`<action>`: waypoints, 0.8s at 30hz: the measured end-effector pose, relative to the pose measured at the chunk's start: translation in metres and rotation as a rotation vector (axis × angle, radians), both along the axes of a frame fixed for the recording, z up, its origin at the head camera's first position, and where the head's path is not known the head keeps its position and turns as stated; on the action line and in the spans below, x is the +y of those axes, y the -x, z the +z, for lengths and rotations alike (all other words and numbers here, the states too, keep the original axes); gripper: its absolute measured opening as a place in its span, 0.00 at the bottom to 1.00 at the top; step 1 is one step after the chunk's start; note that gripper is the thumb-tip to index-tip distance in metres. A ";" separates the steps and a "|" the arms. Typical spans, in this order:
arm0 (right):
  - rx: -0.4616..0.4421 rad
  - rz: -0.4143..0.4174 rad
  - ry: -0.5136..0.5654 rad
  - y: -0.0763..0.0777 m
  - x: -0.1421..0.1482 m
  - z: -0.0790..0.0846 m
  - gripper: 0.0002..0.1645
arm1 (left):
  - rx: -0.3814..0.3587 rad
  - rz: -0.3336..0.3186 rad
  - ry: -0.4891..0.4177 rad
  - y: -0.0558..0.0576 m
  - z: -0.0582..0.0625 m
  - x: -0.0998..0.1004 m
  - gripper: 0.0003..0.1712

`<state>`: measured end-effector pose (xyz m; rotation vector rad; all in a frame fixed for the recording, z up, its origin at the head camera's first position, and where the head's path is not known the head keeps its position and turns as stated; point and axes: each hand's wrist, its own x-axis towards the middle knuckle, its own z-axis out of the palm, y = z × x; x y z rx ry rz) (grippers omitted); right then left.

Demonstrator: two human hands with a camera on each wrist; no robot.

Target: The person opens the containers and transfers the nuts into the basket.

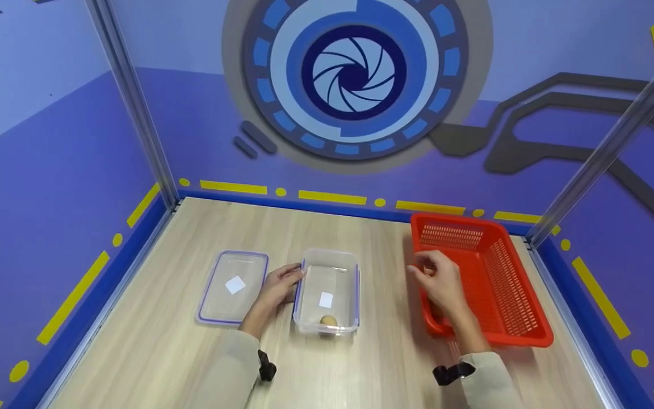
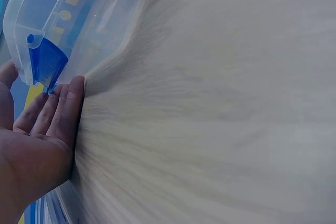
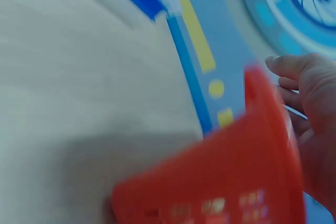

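Observation:
A clear plastic food box (image 1: pixel 311 326) with blue side latches stands uncovered on the table. One round tan object (image 1: pixel 328 321) lies at its near end; its kind is unclear. My left hand (image 1: pixel 277 288) touches the box's left side, its fingers fairly straight beside a hanging blue latch (image 2: pixel 48 61). Over the left rim of a red plastic basket (image 1: pixel 506 338) is my right hand (image 1: pixel 443 282). Its thumb and fingers curl round a small brown object (image 1: pixel 429 271), mostly hidden by them. The right wrist view shows this hand (image 3: pixel 315 103) above the basket wall, without the object visible.
Left of the box lies its clear lid (image 1: pixel 233 307) with a blue seal and a white square. The wooden table (image 1: pixel 384 352) is bounded by blue printed panels and metal posts (image 1: pixel 137 96) at the back corners.

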<state>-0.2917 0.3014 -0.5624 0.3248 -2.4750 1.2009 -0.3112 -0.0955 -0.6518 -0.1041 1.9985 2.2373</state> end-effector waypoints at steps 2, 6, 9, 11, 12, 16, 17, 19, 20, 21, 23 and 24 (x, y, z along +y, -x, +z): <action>0.014 0.048 -0.021 -0.001 -0.015 0.004 0.20 | -0.001 0.005 0.021 0.000 0.001 -0.001 0.33; 0.035 0.119 -0.080 -0.003 -0.042 0.010 0.22 | 0.007 0.013 0.063 -0.001 0.003 -0.001 0.33; 0.036 0.173 -0.110 -0.003 -0.062 0.012 0.21 | 0.014 0.018 0.062 -0.002 0.004 -0.001 0.32; 0.024 0.211 -0.118 -0.006 -0.074 0.013 0.21 | 0.019 0.016 0.058 -0.001 0.004 -0.001 0.32; 0.024 0.234 -0.118 -0.007 -0.080 0.012 0.21 | 0.019 0.015 0.057 -0.001 0.004 -0.001 0.32; 0.017 0.325 -0.158 -0.011 -0.101 0.011 0.20 | 0.022 0.012 0.053 0.000 0.004 0.000 0.33; 0.007 0.348 -0.165 -0.013 -0.105 0.009 0.20 | 0.023 0.012 0.051 0.000 0.003 0.000 0.33; -0.025 0.394 -0.182 -0.017 -0.115 0.006 0.21 | 0.028 0.015 0.058 0.000 0.003 0.001 0.32; -0.048 0.418 -0.185 -0.019 -0.119 0.005 0.22 | 0.028 0.017 0.062 0.000 0.003 0.001 0.32; -0.069 0.441 -0.189 -0.021 -0.124 0.003 0.22 | 0.024 0.016 0.058 0.000 0.003 0.001 0.32; -0.087 0.482 -0.208 -0.022 -0.133 -0.001 0.22 | 0.020 0.014 0.053 0.001 0.003 0.000 0.32; -0.092 0.501 -0.219 -0.022 -0.137 -0.002 0.21 | 0.021 0.012 0.050 0.001 0.003 0.000 0.32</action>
